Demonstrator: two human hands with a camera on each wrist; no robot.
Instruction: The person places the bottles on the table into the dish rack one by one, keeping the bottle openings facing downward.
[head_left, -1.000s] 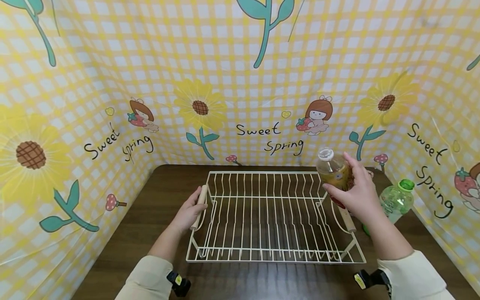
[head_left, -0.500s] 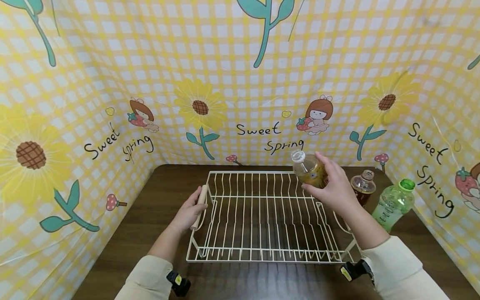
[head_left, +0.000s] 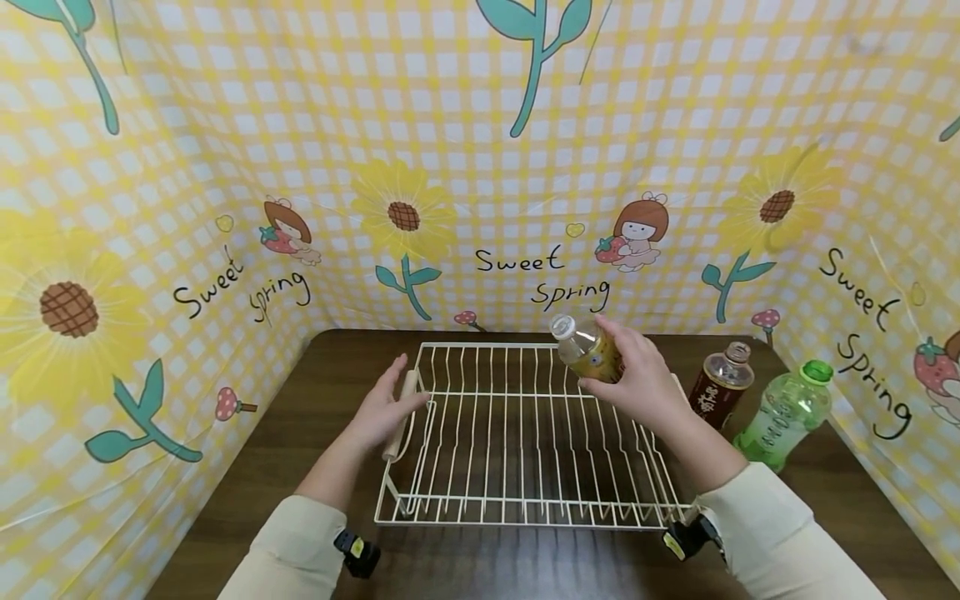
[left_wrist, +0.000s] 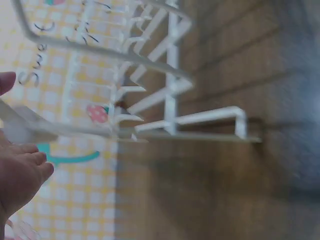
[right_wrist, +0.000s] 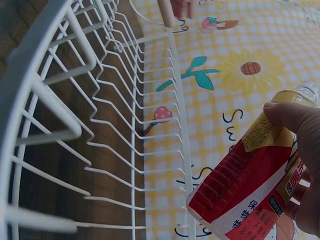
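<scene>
My right hand (head_left: pixel 641 375) grips a plastic bottle (head_left: pixel 588 350) tilted to the left over the back right part of a white wire dish rack (head_left: pixel 525 525). In the right wrist view the bottle (right_wrist: pixel 245 175) shows a red and gold label, and thumb and fingers wrap its upper part. The left hand (head_left: pixel 381 412) is beside the rack's left wooden handle (head_left: pixel 393 443), fingers and thumb spread apart. The left wrist view catches that hand (left_wrist: pixel 20 175) at its left edge, next to the blurred rack frame.
Right of the rack stand a brown-labelled bottle (head_left: pixel 720 392) and a green bottle (head_left: pixel 783 425). The rack rests on a dark wooden table (head_left: pixel 247 492). Yellow checked cloth (head_left: pixel 480 183) hangs behind and at both sides.
The right hand has carried the bottle leftward from the rack's right end to over the rack, uncovering the brown-labelled bottle. The left hand has loosened its hold on the wooden handle and spread its fingers.
</scene>
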